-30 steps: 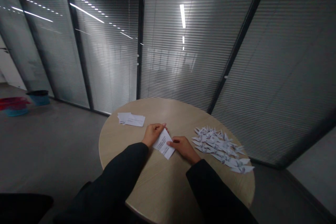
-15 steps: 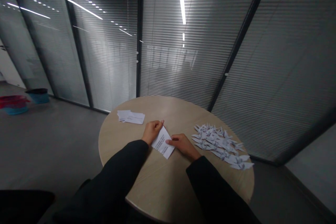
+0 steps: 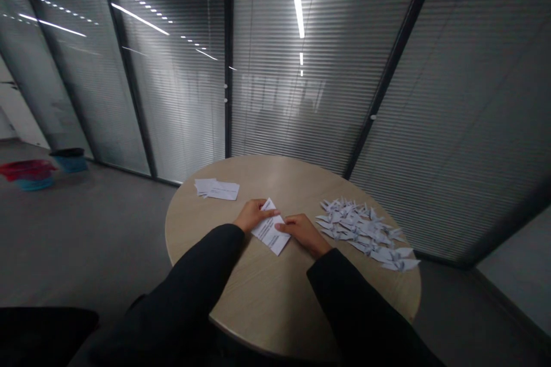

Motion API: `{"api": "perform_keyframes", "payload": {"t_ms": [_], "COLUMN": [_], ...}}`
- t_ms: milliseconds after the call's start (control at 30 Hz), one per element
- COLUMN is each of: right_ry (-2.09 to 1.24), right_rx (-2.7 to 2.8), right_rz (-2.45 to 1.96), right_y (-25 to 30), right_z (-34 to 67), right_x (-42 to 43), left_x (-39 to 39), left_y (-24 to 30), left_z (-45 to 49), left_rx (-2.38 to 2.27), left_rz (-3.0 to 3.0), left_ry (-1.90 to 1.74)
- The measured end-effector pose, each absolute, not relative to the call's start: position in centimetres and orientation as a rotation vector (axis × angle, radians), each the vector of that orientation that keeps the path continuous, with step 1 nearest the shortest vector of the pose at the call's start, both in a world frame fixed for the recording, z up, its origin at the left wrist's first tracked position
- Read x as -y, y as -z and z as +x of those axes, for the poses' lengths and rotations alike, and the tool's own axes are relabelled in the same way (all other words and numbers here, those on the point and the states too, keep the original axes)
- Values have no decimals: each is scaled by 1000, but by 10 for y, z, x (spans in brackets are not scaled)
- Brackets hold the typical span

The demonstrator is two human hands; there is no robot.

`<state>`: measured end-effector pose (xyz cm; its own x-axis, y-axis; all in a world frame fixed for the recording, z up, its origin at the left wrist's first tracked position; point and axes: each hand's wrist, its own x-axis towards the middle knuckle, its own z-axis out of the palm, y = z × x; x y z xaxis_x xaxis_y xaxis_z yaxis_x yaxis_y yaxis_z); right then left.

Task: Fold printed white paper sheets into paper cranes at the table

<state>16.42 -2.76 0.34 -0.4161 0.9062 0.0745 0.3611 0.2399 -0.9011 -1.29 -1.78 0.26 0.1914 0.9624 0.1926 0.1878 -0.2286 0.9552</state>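
A white printed paper sheet [image 3: 270,230] lies folded on the round wooden table [image 3: 267,292]. My left hand [image 3: 252,216] rests on its upper left edge, with a finger stretched flat across the fold. At the sheet's right edge my right hand [image 3: 302,231] presses down with curled fingers. Both arms wear dark sleeves.
Several folded paper cranes [image 3: 365,233] lie spread on the table's right side. A small stack of white paper sheets [image 3: 216,189] sits at the far left of the table. Glass walls with blinds stand behind. Coloured bins [image 3: 30,173] sit on the floor at far left.
My left hand has flattened and slid a finger across the top of the sheet, pressing it down. My right hand stays at the sheet's right edge.
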Motion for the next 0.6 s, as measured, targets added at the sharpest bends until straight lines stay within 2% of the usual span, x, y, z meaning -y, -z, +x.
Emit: {"api": "perform_keyframes", "payload": {"t_ms": [600], "right_ry": [-1039], "right_rx": [1914], "right_rz": [-1259], "right_y": [6], "right_z": [163], "right_x": [23], "left_x": [24], "left_y": [-5], "left_z": [-10], "left_rx": [-1060], "left_rz": [1397], "left_ry": [-1139]}}
